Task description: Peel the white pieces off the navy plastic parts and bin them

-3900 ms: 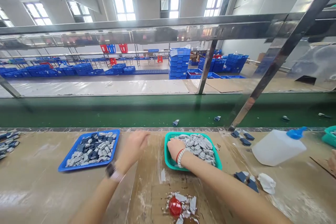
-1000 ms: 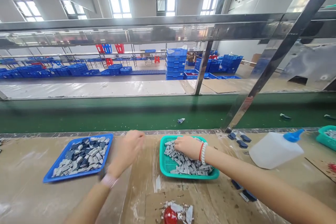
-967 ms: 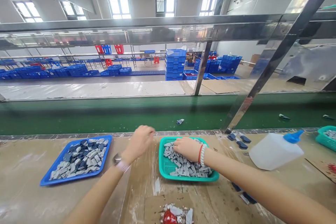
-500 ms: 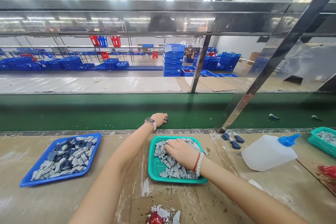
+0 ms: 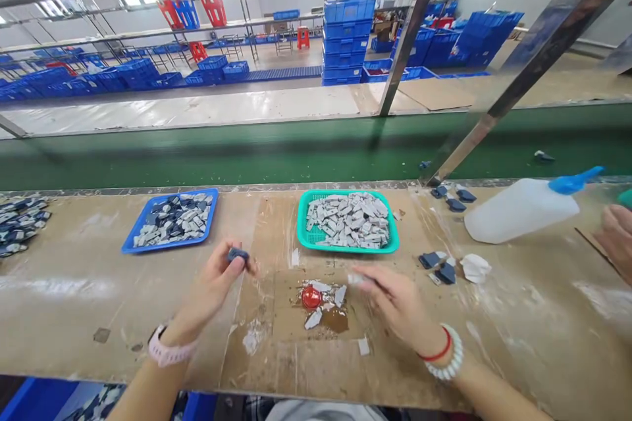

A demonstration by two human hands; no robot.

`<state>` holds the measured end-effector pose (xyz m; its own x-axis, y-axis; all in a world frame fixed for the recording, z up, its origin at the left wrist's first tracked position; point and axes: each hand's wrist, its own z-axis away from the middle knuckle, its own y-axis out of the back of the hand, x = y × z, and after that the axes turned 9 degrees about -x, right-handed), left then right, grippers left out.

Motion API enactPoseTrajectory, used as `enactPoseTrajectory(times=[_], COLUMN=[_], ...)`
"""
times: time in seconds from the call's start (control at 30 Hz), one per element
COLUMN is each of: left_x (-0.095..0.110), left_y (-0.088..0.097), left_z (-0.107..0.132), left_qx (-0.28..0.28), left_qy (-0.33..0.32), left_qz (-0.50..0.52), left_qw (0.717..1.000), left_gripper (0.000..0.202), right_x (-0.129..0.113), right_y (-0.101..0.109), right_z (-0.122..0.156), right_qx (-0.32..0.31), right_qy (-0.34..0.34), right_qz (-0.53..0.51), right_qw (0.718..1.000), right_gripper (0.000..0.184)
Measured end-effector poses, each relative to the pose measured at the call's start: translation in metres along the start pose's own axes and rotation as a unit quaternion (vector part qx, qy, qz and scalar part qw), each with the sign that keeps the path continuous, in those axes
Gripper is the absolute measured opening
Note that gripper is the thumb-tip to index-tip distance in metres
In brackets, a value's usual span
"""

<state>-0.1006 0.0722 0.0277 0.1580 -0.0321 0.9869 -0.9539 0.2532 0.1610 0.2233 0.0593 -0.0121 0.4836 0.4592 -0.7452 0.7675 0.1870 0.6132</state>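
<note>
My left hand (image 5: pixel 210 293) is pinching a small dark-blue plastic piece (image 5: pixel 237 254) between thumb and fingers, above the table in front of the blue tray (image 5: pixel 129 245). To the right, my right hand (image 5: pixel 399 306), a little blurred, grips a small light-grey piece (image 5: pixel 356 278) at its fingertips. Between the hands, a small round red thing (image 5: pixel 311 297) sits on a cardboard patch with grey scraps (image 5: pixel 340 295) and a brown wet stain. Beyond it stands a green basket (image 5: pixel 303 237) heaped with grey pieces (image 5: pixel 348 218). The blue tray holds mixed grey and dark-blue pieces.
A white bottle with a blue nozzle (image 5: pixel 518 210) lies tilted at right, near several dark-blue pieces (image 5: pixel 446 271). Another person's hand (image 5: pixel 615 240) shows at the right edge. Behind runs a green belt (image 5: pixel 247 158) with a slanted metal post (image 5: pixel 464 148). More pieces (image 5: pixel 20 223) lie far left.
My left hand has come back from the green belt with the dark-blue piece. My right hand has left the green basket, now with a grey piece. The view has tilted down.
</note>
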Motion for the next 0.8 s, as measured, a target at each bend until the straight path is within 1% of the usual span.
enactPoseTrajectory(times=[0.07, 0.13, 0.2, 0.27, 0.37, 0.47, 0.53, 0.63, 0.7, 0.73, 0.8], left_x=[-0.013, -0.025, -0.031, -0.031, -0.024, -0.021, -0.021, -0.023, -0.023, -0.023, -0.024], left_y=[-0.018, -0.036, -0.051, -0.063, -0.071, -0.073, -0.072, -0.075, -0.080, -0.083, -0.089], left_z=[0.036, 0.060, 0.074, 0.083, 0.088, 0.088, 0.085, 0.078, 0.075, 0.073, 0.071], left_qx=[0.035, 0.070, 0.092, 0.097, 0.105, 0.095, 0.083, 0.066, 0.051, 0.043, 0.025], left_qy=[0.054, 0.088, 0.101, 0.104, 0.098, 0.090, 0.092, 0.090, 0.080, 0.075, 0.075], left_qz=[0.108, 0.176, 0.224, 0.255, 0.258, 0.236, 0.217, 0.185, 0.166, 0.159, 0.147], left_qw=[0.992, 0.978, 0.965, 0.956, 0.955, 0.963, 0.968, 0.976, 0.982, 0.984, 0.986], left_gripper=[0.033, 0.033, 0.034, 0.034, 0.033, 0.036, 0.039, 0.041, 0.040, 0.039, 0.039], right_x=[-0.002, -0.003, -0.003, -0.002, -0.001, 0.000, -0.001, -0.003, -0.005, -0.005, -0.005], right_y=[-0.017, -0.032, -0.045, -0.054, -0.058, -0.054, -0.050, -0.047, -0.046, -0.046, -0.044], right_z=[0.022, 0.036, 0.044, 0.048, 0.053, 0.056, 0.056, 0.054, 0.053, 0.052, 0.050], right_qx=[-0.007, -0.022, -0.023, -0.008, -0.011, -0.053, -0.078, -0.096, -0.102, -0.104, -0.099], right_qy=[0.031, 0.065, 0.092, 0.099, 0.095, 0.110, 0.112, 0.098, 0.084, 0.073, 0.036], right_qz=[0.019, 0.037, 0.079, 0.125, 0.175, 0.214, 0.225, 0.223, 0.202, 0.176, 0.082], right_qw=[0.999, 0.997, 0.992, 0.987, 0.980, 0.969, 0.965, 0.965, 0.970, 0.976, 0.991], right_gripper=[0.021, 0.020, 0.020, 0.018, 0.018, 0.023, 0.026, 0.027, 0.027, 0.028, 0.027])
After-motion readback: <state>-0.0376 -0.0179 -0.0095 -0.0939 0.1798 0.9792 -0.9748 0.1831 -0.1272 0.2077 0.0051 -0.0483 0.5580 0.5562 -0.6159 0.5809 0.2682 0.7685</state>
